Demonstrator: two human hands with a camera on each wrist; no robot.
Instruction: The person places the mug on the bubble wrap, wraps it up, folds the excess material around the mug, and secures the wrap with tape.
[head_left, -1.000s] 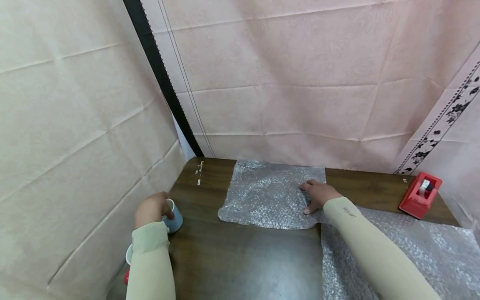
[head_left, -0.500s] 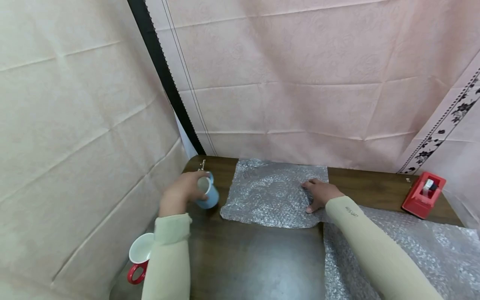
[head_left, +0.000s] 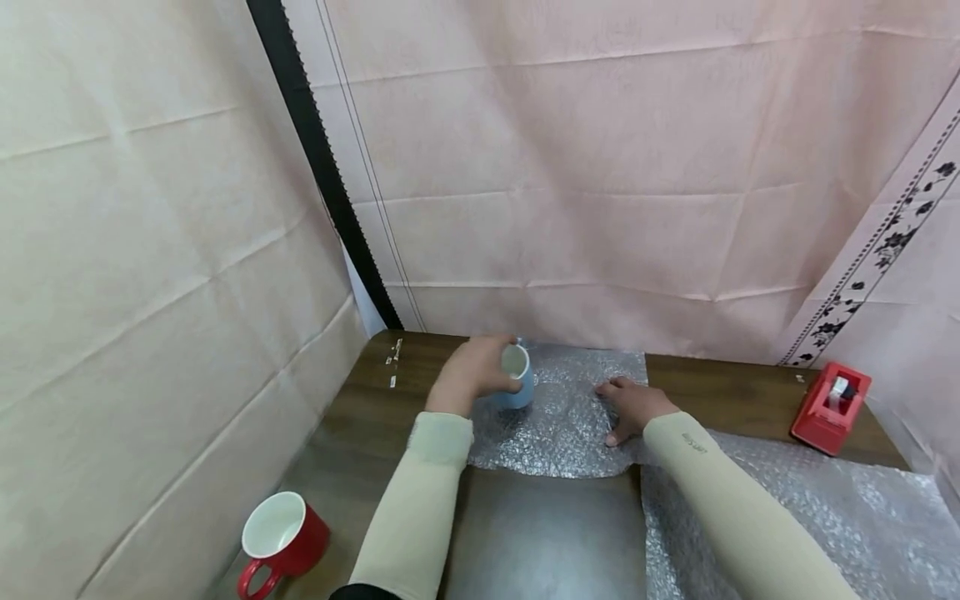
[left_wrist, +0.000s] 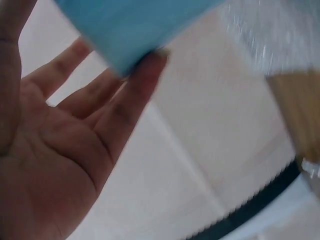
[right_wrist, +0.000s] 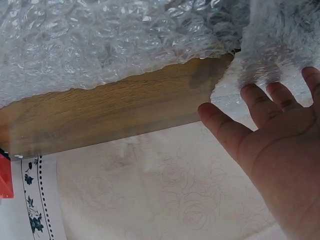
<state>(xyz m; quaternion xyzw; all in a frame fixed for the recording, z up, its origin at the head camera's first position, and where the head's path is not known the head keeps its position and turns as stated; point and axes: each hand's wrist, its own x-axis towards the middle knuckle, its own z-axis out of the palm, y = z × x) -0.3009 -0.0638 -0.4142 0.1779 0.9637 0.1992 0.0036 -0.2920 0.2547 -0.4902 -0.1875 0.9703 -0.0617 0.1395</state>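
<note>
Pale, creased cloth (head_left: 585, 167) with a black stripe (head_left: 327, 167) and a flowered border (head_left: 892, 242) hangs behind and beside a brown wooden table (head_left: 547, 533) that shines softly.

Head view: illumination is even and moderately bright. The tabletop (head_left: 547, 533) carries a broad, soft glare patch, well forward of its rear edge. The bubble wrap (head_left: 577, 450) along that edge returns small specular highlights. Faint, soft shadows band the cloth backdrop (head_left: 600, 250). Left wrist view: the blue cup (left_wrist: 130, 30) and bubble wrap are blurred. Right wrist view: bubble highlights resolve more clearly.
</note>
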